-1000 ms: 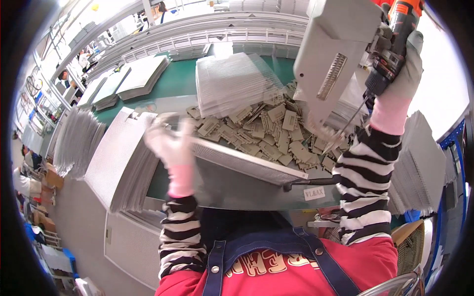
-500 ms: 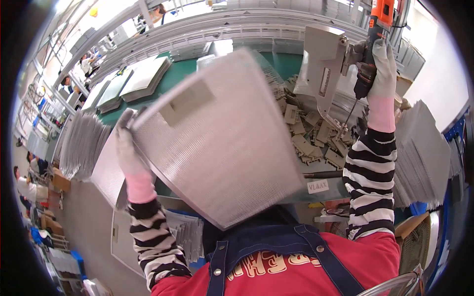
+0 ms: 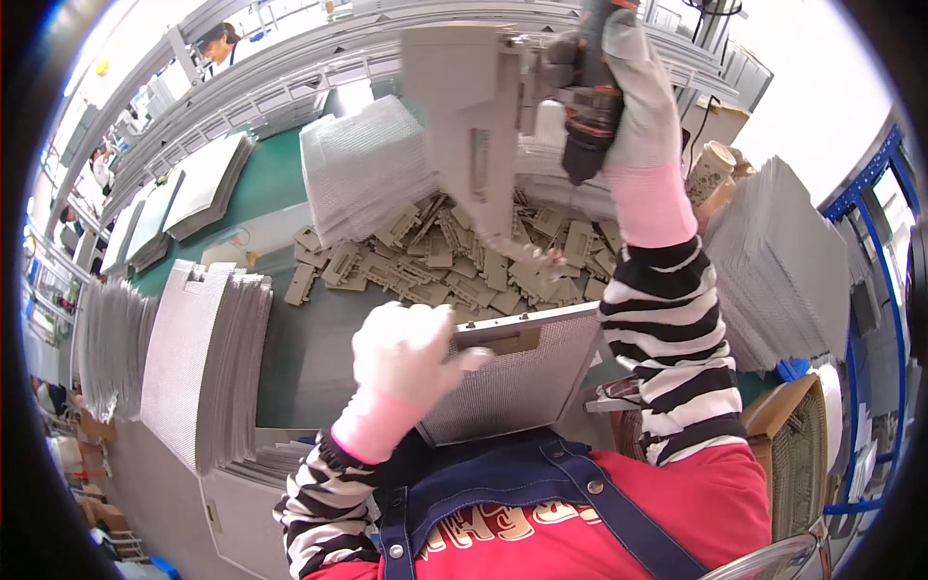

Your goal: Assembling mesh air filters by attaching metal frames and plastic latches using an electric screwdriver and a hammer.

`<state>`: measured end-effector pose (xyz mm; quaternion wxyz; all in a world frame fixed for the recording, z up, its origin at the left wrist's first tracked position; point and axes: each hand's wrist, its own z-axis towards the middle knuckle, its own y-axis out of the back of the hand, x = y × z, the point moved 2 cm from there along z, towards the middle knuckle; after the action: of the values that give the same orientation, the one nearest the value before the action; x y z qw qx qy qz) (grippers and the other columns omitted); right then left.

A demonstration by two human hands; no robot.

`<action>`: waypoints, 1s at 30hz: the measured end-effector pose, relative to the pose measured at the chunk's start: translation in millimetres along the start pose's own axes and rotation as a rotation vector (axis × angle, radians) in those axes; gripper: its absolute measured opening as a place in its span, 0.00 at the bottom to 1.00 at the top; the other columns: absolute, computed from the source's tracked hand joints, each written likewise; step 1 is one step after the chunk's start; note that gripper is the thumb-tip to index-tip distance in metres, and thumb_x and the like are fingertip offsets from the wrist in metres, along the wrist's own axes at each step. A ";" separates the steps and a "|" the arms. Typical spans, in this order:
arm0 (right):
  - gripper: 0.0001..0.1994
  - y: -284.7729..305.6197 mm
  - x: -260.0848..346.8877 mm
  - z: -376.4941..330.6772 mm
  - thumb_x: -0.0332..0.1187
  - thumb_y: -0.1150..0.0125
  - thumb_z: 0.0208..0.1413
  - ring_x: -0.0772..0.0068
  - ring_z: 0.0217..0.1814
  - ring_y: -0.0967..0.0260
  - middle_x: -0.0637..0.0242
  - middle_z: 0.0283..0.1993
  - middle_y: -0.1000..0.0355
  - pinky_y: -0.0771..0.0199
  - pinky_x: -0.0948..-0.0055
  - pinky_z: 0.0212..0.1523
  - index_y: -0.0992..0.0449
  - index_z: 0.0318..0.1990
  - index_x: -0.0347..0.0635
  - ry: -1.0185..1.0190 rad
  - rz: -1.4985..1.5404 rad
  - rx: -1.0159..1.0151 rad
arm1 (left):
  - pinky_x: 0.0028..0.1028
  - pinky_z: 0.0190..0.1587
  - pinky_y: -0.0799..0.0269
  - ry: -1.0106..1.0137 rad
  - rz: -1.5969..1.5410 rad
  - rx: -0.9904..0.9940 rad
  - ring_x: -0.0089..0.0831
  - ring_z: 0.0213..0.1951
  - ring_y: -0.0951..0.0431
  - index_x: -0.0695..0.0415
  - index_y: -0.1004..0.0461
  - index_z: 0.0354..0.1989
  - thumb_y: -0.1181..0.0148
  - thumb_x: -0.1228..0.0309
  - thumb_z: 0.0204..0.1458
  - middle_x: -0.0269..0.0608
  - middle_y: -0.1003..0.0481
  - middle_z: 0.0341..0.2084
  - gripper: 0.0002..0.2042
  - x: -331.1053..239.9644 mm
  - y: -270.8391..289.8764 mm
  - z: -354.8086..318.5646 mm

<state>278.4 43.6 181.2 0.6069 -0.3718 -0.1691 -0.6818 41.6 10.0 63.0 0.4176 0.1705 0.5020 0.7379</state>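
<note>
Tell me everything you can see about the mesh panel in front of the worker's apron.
The mesh panel looks like grey metal: a fine-textured sheet in a thin, pale frame, with small dark marks along its far edge and a beige inset just inside it. It sits slanted, face toward the person, between the pile of beige parts and the navy apron. The left hand overlaps its left far corner; whether it grips is unclear.

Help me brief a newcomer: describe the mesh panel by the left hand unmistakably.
On the green table, find the heap of tan pieces. On its near side, by the left hand, is the mesh panel with a tan rectangle near its upper edge. Unlike the stacked panels leftward, it's single.
</note>
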 end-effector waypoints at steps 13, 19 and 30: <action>0.17 -63.2 14.0 -17.4 0.45 0.44 0.56 0.79 0.30 0.33 0.70 0.30 0.32 0.32 0.79 0.31 0.34 0.43 0.43 -0.242 0.354 0.001 | 0.33 0.24 0.32 -0.109 -0.246 -0.060 0.35 0.20 0.26 0.49 0.25 0.33 0.35 0.62 0.38 0.34 0.27 0.17 0.13 -0.2 -30.3 5.0; 0.14 -56.9 14.2 -18.9 0.44 0.46 0.58 0.81 0.28 0.34 0.72 0.28 0.33 0.33 0.81 0.30 0.35 0.40 0.44 -0.270 0.301 0.057 | 0.33 0.22 0.34 -0.171 -0.149 -0.156 0.34 0.18 0.29 0.49 0.26 0.31 0.35 0.60 0.37 0.34 0.32 0.14 0.13 -19.4 -39.5 9.7; 0.18 -47.0 26.3 -24.2 0.40 0.45 0.59 0.89 0.39 0.43 0.78 0.38 0.38 0.42 0.86 0.42 0.35 0.51 0.39 -0.168 0.187 -0.044 | 0.31 0.23 0.35 -0.165 -0.039 -0.157 0.32 0.19 0.30 0.52 0.30 0.21 0.34 0.53 0.32 0.32 0.34 0.14 0.17 -52.8 -27.4 3.6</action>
<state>226.7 18.4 194.2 0.6431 -0.4552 -0.1689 -0.5923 87.5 -25.3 49.2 0.4840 0.1875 0.4100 0.7500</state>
